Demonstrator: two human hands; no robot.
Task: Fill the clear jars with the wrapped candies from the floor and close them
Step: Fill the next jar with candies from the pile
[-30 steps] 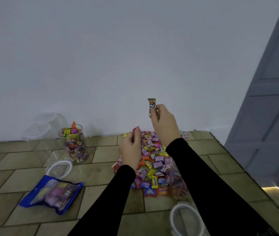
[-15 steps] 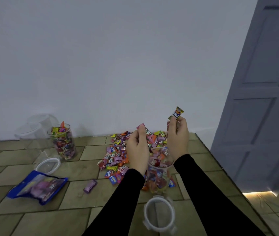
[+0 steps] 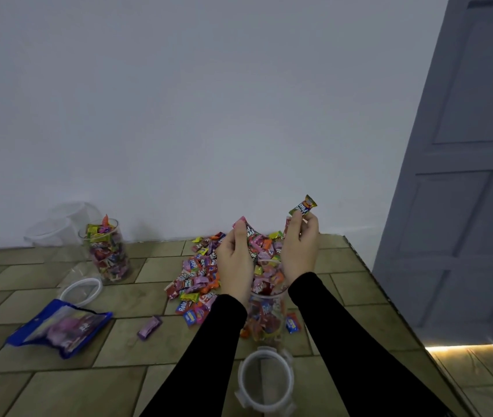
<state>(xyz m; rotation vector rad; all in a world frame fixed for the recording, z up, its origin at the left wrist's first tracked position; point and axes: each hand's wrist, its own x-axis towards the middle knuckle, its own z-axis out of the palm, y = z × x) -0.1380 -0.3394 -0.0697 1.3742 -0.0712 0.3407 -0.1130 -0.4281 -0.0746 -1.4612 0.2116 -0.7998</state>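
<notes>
A plain white wall [image 3: 179, 100] and a grey panelled door [image 3: 464, 176] stand over a floor [image 3: 59, 380] of matt olive-brown rectangular tiles. The landmark is the candy pile [image 3: 200, 275], a loose heap of glossy crinkled wrappers in pink, purple, orange and yellow; "Rela" reads on some of them. Left of the pile and nearer the camera lies a flat blue pouch [image 3: 59, 326] with a clear window, its print too blurred to read. Far left of the pile, by the wall, a clear cylindrical jar [image 3: 108, 251] stands brimful, a round clear lid [image 3: 80, 291] just before it. At the pile's near right edge stands the open jar [image 3: 266, 317], partly filled, with a white-rimmed lid [image 3: 264, 383] nearer the camera. Above that jar, the left hand [image 3: 234, 260] pinches a pink candy [image 3: 240, 221] at curled fingertips; the right hand [image 3: 299, 251] pinches a striped bar [image 3: 304, 206] between thumb and fingers, its lettering unclear. One purple candy [image 3: 149, 327] lies alone, left of the pile.
</notes>
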